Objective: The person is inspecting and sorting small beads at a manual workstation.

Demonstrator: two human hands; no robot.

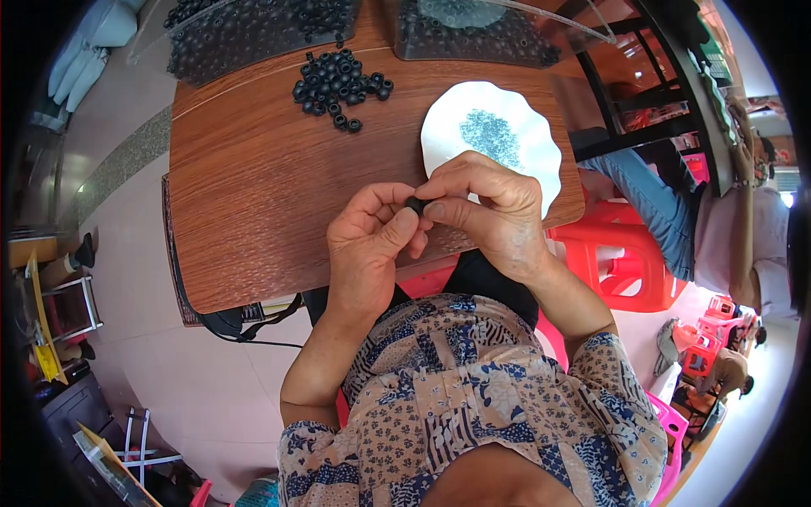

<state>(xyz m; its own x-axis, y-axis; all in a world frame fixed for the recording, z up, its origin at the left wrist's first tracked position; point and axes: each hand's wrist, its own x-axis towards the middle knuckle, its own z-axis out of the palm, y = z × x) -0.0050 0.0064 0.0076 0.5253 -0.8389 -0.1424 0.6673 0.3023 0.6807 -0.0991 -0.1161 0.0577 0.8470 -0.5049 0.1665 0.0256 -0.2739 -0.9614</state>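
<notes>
Over the near edge of the table, my left hand (369, 241) pinches a small black bead-like piece (415, 204) between thumb and fingers. My right hand (498, 215) meets it from the other side, thumb and forefinger closed right at the piece; anything tiny between these fingertips is hidden. Beyond my right hand lies a white scalloped plate (541, 156) with a patch of tiny clear-grey bits (490, 138) on it. A loose heap of similar black pieces (338, 82), with holes in them, rests farther off on the wooden table (245, 186).
Two clear bins stand at the table's far edge, the left bin (258, 42) and the right bin (473, 38), both holding many black pieces. To the right are a red plastic stool (621, 253) and a seated person's jeans-clad leg (646, 190). A black strap (270, 321) hangs near the table's left front.
</notes>
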